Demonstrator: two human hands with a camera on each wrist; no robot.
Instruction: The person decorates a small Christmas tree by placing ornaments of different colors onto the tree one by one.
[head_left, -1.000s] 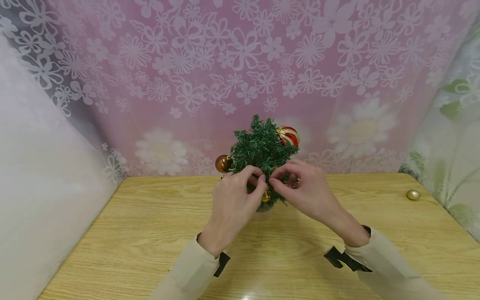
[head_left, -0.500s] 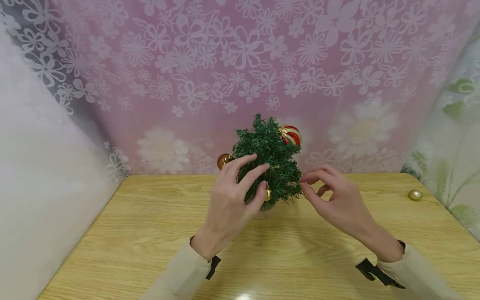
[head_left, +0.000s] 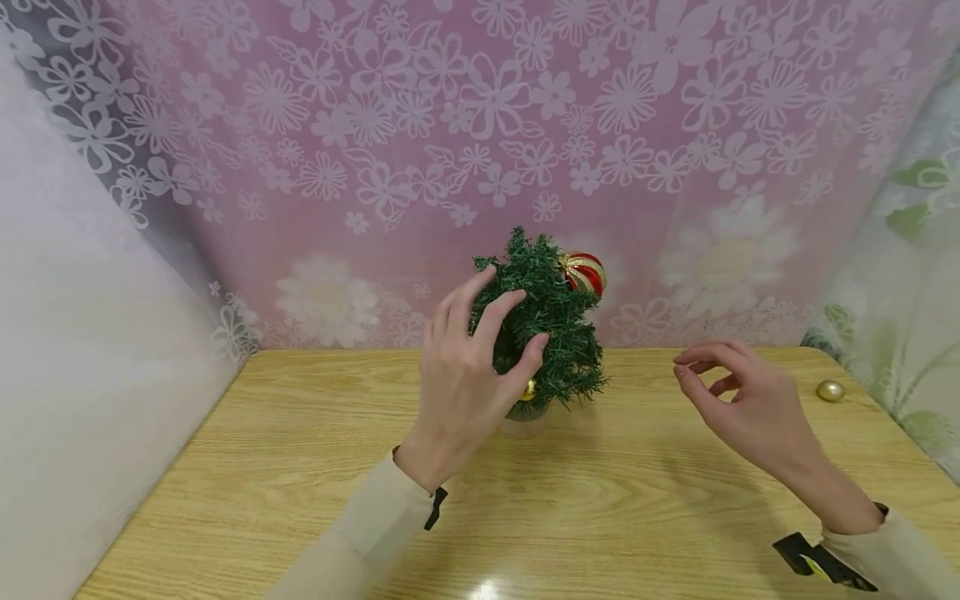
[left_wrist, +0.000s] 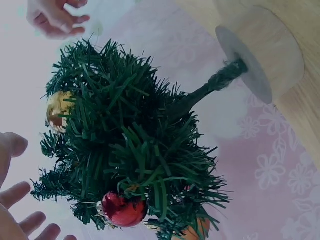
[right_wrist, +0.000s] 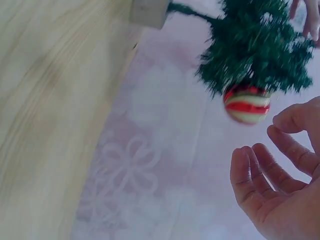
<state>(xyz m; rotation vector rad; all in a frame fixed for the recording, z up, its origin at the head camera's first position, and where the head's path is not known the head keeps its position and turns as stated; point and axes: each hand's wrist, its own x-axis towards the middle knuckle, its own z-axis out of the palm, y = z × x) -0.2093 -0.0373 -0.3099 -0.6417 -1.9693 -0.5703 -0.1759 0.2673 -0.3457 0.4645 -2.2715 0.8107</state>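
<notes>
A small green artificial Christmas tree [head_left: 558,312] stands at the table's back edge on a round pale base [left_wrist: 275,55]. My left hand [head_left: 461,367] is at its left side, fingers spread and bent, overlapping the branches in the head view. To the right of the tree, my right hand [head_left: 757,408] hangs over the table with loosely curved fingers, holding nothing. A red-and-gold striped ball ornament [head_left: 585,273] hangs at the upper right. One gold ball [left_wrist: 60,111] hangs on the front. In the left wrist view, a red ball [left_wrist: 124,208] and an orange one [left_wrist: 195,231] also show.
A loose gold ball ornament [head_left: 830,390] lies on the wooden table [head_left: 300,467] near its right edge. Behind the table hangs a pink flowered curtain [head_left: 420,158], with a white surface [head_left: 75,333] on the left and a leaf-patterned cloth [head_left: 915,333] on the right.
My right hand has left the tree and moved right over the table. The left hand's fingers have spread and moved up, covering the brown ball at the tree's left in the head view.
</notes>
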